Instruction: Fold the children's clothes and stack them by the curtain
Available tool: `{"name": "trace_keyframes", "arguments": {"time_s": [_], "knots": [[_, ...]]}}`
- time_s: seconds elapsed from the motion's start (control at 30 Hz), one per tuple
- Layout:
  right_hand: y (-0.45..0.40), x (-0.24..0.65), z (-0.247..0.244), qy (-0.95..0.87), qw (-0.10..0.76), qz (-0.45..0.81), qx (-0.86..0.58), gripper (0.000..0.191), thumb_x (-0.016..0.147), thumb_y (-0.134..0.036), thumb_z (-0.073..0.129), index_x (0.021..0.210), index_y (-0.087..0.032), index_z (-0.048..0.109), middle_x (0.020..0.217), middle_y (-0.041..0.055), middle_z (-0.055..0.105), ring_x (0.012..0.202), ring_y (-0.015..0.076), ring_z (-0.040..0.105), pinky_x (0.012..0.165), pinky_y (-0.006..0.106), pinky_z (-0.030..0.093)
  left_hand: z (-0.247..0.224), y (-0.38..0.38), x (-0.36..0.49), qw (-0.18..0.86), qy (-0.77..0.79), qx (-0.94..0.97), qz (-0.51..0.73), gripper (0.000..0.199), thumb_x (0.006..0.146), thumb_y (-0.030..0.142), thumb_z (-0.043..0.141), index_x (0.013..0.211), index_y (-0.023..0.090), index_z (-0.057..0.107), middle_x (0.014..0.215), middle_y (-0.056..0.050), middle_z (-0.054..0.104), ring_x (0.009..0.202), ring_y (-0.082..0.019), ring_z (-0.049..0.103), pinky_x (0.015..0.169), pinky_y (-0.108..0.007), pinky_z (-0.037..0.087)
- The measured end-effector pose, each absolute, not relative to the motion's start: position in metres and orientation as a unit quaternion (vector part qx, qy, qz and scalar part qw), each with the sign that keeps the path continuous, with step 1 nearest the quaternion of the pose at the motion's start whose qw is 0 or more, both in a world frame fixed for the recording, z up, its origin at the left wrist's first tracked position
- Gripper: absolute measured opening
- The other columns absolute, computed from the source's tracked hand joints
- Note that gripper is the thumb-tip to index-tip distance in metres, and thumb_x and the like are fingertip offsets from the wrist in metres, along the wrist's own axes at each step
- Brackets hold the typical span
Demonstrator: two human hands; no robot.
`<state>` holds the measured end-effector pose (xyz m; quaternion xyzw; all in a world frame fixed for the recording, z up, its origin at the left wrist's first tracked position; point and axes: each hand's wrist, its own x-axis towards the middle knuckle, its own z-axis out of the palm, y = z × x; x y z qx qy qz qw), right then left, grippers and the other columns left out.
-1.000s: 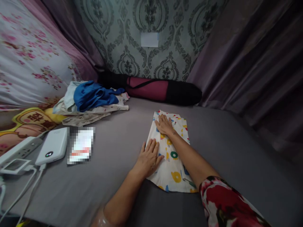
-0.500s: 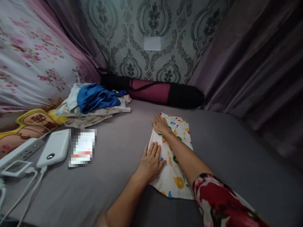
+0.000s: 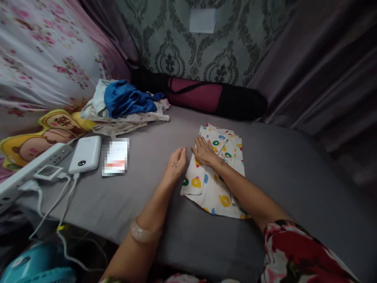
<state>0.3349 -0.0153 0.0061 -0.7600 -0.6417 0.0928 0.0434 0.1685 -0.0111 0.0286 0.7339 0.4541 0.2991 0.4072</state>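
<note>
- From where I stand, the patterned garment [image 3: 218,184] lies on the grey sheet [image 3: 141,188], under the right hand and just beside the left.
- The right hand [image 3: 206,152] rests palm down with its fingers spread; that broad contact suits steadying thin cloth without dragging it.
- The left hand [image 3: 176,163] is drawn in, thumb against curled fingers, by the garment's near-left side; I can't tell whether it pinches any cloth.
- A folded strip [image 3: 194,181] runs from by the right palm towards the wearer, and I'd stroke along it, lightly, so that its edge stays straight.
- Loose layers overlap beyond the right fingers and beneath the right forearm; pressing outward from the palm would flatten them better than pushing inward.
- The pile of clothes [image 3: 126,100] sits well apart, beyond and left of the left hand.
</note>
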Motion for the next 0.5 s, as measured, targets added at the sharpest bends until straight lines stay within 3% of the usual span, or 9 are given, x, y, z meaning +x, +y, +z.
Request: {"name": "trace_keyframes", "arguments": {"time_s": [0.13,0.5], "knots": [[-0.04,0.315,0.008,-0.666,0.037,0.087,-0.74,0.067,0.098,-0.043,0.018,0.151,-0.002,0.021,0.159,0.015,0.014,0.147,0.0256,0.007,0.118,0.045,0.002,0.027,-0.005,0.163,0.428,0.48,0.693,0.325,0.034,0.096,0.036,0.036,0.089,0.018,0.064,0.084,-0.004,0.066,0.094,-0.017,0.059,0.083,-0.026,0.046],[-0.102,0.269,0.021,-0.727,0.034,0.128,-0.674,0.07,0.098,-0.046,0.02,0.151,-0.001,0.02,0.159,0.0158,0.011,0.147,0.0262,0.003,0.119,0.045,0.005,0.016,-0.001,0.163,0.44,0.463,0.667,0.383,0.032,0.092,0.037,0.042,0.076,0.017,0.061,0.073,-0.004,0.062,0.083,-0.018,0.06,0.077,-0.027,0.046]]}}
